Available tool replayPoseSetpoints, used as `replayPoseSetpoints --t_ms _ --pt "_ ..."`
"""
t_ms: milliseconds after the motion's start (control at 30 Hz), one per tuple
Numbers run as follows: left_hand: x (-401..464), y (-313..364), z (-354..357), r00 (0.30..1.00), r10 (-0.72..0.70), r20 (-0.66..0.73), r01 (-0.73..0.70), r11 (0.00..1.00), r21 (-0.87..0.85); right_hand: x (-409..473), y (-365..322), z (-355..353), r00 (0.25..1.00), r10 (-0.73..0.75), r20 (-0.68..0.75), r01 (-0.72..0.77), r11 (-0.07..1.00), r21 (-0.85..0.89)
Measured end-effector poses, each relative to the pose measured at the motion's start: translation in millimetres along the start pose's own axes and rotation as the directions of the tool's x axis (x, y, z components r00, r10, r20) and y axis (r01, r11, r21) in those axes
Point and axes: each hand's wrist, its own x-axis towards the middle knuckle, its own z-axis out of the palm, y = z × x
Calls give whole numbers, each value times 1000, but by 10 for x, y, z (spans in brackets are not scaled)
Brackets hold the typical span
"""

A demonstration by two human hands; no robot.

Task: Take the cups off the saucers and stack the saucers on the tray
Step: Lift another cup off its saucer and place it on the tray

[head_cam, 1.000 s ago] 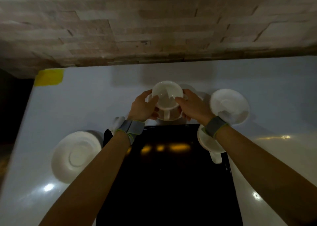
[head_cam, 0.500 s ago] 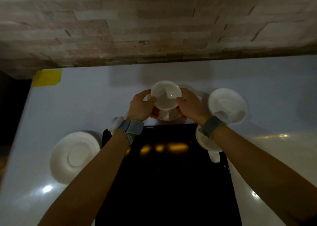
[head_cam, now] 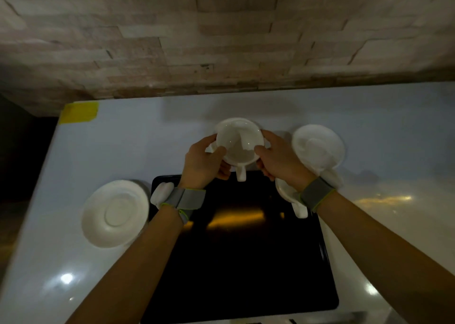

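Seen from above, a person's two bare hands hold a white ceramic cup [head_cam: 239, 143] between them, just beyond the far edge of a black rectangular tray [head_cam: 243, 262] on a glossy white table [head_cam: 138, 146]. The left hand [head_cam: 202, 164] clasps the cup's left side, thumb over the rim. The right hand [head_cam: 278, 158] clasps the right side in the same way, so the cup sits squarely between both closed grips. The cup's mouth faces up toward the camera, and its short handle [head_cam: 241, 174] points straight back toward the person, over the tray's far edge. A pale rim shows just behind the cup; whether it is a saucer beneath is unclear.

Each wrist wears a grey band with green edging [head_cam: 316, 193].

To the right, beside the right hand, a white round saucer [head_cam: 318, 146] lies on the table. A second white cup [head_cam: 286, 193] rests at the tray's far right corner, partly hidden under the right wrist, its handle pointing toward the person. Left of the tray lies another white round saucer [head_cam: 115, 213], flat and empty. A small white object [head_cam: 161, 192] peeks out beside the left wrist; what it is cannot be told. A strip of yellow tape [head_cam: 79, 112] marks the table's far left corner, below a pale brick wall [head_cam: 221, 35].
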Motion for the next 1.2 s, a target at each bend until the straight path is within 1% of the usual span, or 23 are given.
replayPoseSetpoints --t_ms 267,567,933,1200 --pt "-383 -43 68 1000 -7 23 8 1000 -22 -411 123 -9 999 -48 -8 48 999 -1" --pt "-595 -191 140 997 -40 59 42 999 -28 -560 370 63 999 -36 -29 35 999 -28" --pt "-655 -461 270 991 -106 82 107 994 -15 -671 578 141 999 -8 -52 5 999 -54" --pt "-638 -535 316 990 -115 79 115 993 -3 -713 613 173 996 -22 -82 15 997 -82"
